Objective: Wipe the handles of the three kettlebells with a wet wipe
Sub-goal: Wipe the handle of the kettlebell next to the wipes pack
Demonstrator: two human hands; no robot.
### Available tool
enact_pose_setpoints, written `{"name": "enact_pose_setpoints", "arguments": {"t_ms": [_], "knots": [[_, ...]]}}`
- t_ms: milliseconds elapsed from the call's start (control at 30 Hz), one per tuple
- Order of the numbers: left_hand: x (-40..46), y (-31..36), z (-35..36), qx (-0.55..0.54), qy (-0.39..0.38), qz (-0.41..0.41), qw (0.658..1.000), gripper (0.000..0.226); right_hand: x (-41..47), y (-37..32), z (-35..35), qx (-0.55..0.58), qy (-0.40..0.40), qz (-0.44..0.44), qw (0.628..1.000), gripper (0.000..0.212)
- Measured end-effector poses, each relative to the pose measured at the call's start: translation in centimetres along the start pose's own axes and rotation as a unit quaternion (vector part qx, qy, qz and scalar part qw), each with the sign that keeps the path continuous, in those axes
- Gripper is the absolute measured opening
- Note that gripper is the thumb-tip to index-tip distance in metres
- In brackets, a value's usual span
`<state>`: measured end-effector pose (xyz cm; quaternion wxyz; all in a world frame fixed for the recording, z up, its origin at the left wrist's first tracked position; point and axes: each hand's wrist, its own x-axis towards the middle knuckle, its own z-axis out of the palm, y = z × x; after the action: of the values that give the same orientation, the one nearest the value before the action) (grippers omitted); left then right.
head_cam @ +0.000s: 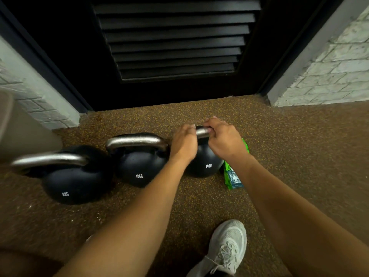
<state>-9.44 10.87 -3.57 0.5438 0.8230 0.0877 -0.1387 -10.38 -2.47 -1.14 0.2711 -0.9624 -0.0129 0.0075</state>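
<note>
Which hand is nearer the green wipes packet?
Right. The right hand grips the 14KG kettlebell's handle directly above the green wipes packet; the left hand is farther left.

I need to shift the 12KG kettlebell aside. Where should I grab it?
Grip the 12KG kettlebell from above by the middle of its steel handle: the bar arches level over the round body, its top free, with an open gap beneath for fingers.
</note>
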Motion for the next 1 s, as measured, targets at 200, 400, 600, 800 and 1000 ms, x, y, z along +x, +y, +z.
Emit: {"name": "enact_pose_setpoints", "arguments": {"t_ms": [200,400,600,800,1000], "knots": [[-3.3,-0.9,3.9,-0.130,0.124,-0.029,0.983,0.055,0.0,0.0,0.2,0.006,0.003,0.008,1.000,0.033],[-0.9,1.4,4.6,-0.208,0.170,-0.139,0.953,0.059,0.1,-0.2,0.1,0.005,0.005,0.010,1.000,0.029],[1.4,-0.1,0.9,-0.139,0.071,-0.209,0.965,0.070,0.0,0.1,0.6,0.004,0.016,0.011,1.000,0.028],[-0.3,-1.5,2.9,-0.157,0.121,-0.084,0.977,0.047,0.0,0.5,0.7,0.011,0.014,0.014,1.000,0.029],[-1.7,-2.9,4.7,-0.228,0.176,-0.072,0.955,0.054,0.2,0.3,0.7,0.020,0.017,0.018,0.999,0.029]]}}
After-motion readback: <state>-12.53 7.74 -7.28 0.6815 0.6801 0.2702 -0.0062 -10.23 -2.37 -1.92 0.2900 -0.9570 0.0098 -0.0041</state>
